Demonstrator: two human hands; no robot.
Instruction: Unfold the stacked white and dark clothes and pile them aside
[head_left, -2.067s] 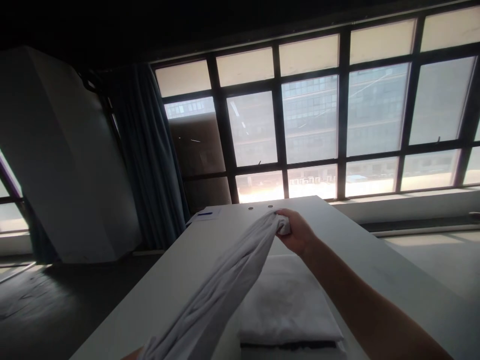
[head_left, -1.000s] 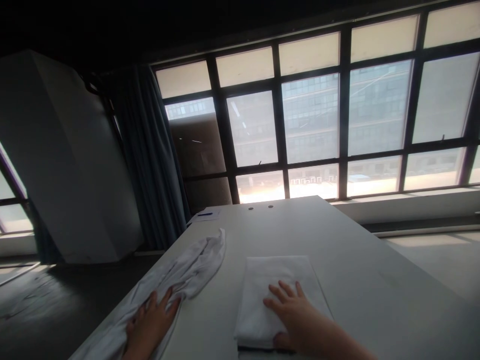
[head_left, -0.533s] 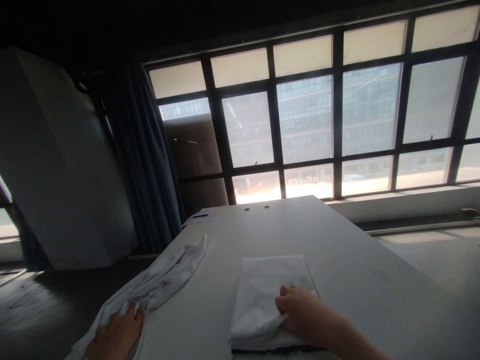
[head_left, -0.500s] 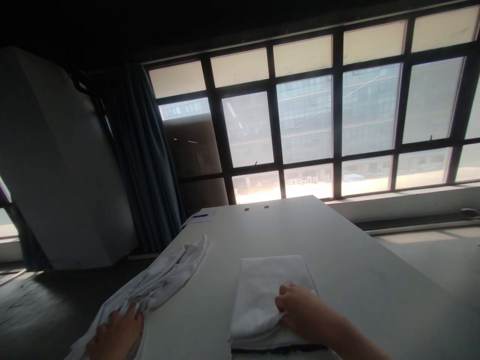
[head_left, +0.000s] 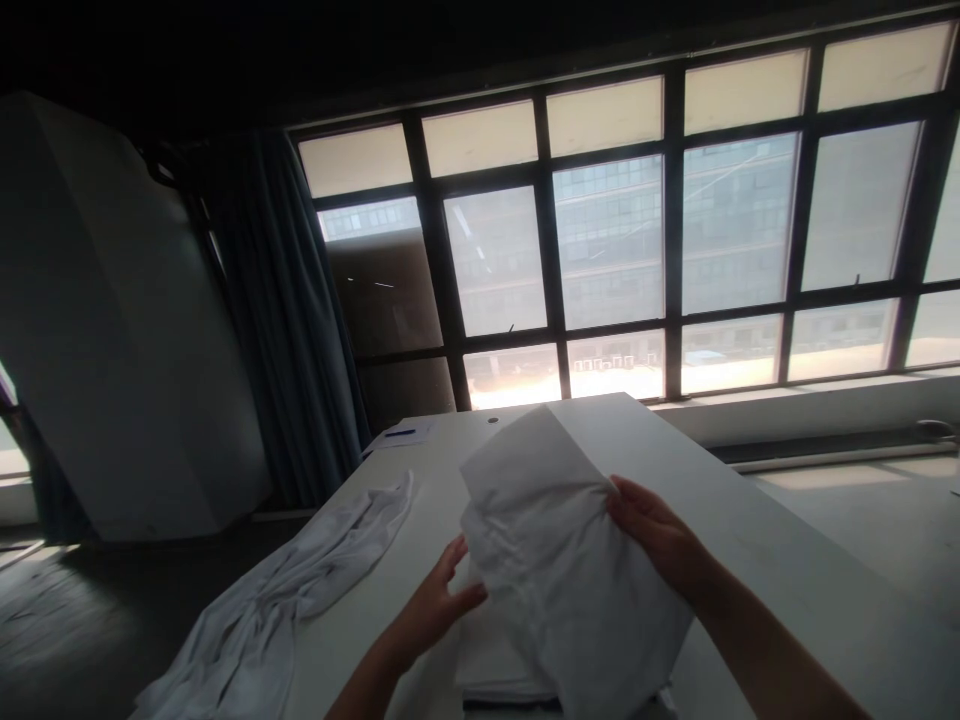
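Folded white cloth (head_left: 555, 560) now lifted off worktop (head_left: 750, 530): right hand (head_left: 652, 525) grips its edge, left hand (head_left: 439, 600), fingers spread, supports it; crumpled cloth (head_left: 300, 590) released at 9 o'clock.

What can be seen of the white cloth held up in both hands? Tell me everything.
The white cloth looks like soft, thin fabric, creased and partly folded, lifted above the table with one corner peaking upward. The right hand pinches its right edge; the left hand touches its lower left edge. Its lower part hangs over more folded white fabric beneath.
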